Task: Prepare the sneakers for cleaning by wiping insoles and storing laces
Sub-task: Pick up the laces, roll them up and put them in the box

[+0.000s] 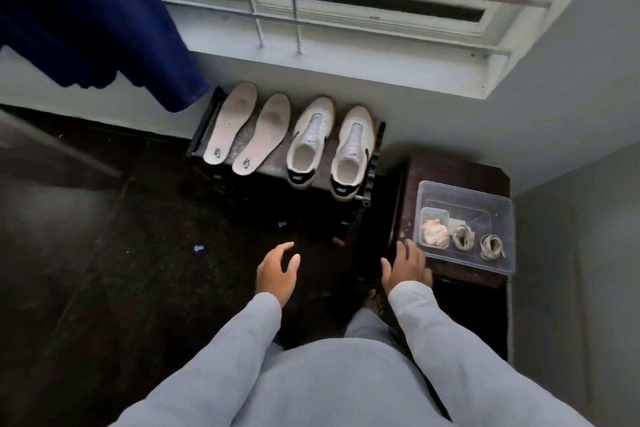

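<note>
We held our left hand and right hand open and empty while insoles and sneakers lay on the rack, laces coiled in the box beside what looked like a cloth.

Insoles: matt off-white foam-like face, dulled grey at the toe ends.
Sneakers: smooth white leather-look uppers, black heel patches, tan rubbery sole edge.
Rack: black frame, worn dark top.
Box, at 3 o'clock of the rack: clear glossy plastic.
Laces: pale woven cord, coiled.
Rag: crumpled cloth.
Stool: dark scuffed wood-look top.
Sleeves: soft matt grey cloth.
Curtain, at 10 o'clock: deep blue fabric.
</note>
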Demonstrator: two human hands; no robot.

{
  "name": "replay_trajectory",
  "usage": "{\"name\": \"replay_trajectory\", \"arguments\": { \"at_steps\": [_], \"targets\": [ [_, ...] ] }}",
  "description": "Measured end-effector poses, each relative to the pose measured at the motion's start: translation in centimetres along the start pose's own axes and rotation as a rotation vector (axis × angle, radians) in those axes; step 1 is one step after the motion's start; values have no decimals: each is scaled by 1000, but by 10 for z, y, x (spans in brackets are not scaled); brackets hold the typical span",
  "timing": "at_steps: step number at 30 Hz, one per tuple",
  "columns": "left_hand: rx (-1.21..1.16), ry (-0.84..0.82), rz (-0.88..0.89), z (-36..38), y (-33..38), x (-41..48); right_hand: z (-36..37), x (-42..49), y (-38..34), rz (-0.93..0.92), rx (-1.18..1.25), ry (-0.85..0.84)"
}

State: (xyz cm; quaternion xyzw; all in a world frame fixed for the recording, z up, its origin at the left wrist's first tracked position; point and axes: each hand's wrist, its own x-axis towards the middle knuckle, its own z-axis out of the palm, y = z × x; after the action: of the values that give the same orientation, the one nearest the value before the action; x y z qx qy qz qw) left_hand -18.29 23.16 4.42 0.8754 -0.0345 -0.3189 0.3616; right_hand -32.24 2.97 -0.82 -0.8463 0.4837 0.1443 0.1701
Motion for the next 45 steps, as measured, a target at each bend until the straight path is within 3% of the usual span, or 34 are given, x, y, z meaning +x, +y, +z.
{"name": "replay_trajectory", "arguments": {
  "at_steps": [9,16,24,31,37,45],
  "targets": [
    [42,41,11,-117,-108,10,36,-79,-160,-206,-225,-110],
    [509,-32,-14,-182,-174,29,67,-106,-259,-437,-424,-220],
    [640,-5,-121,-235,-221,83,117,-86,-364,-627,-561,-344],
    [588,20,-179,-272,-262,192,171,-34,-455,-743,-580,-364],
    [568,149,-131,-247,-348,310,282,27,-497,-800,-542,-391],
    [575,56,-121,-144,-505,467,492,117,-508,-976,-558,-345]
  ]
}}
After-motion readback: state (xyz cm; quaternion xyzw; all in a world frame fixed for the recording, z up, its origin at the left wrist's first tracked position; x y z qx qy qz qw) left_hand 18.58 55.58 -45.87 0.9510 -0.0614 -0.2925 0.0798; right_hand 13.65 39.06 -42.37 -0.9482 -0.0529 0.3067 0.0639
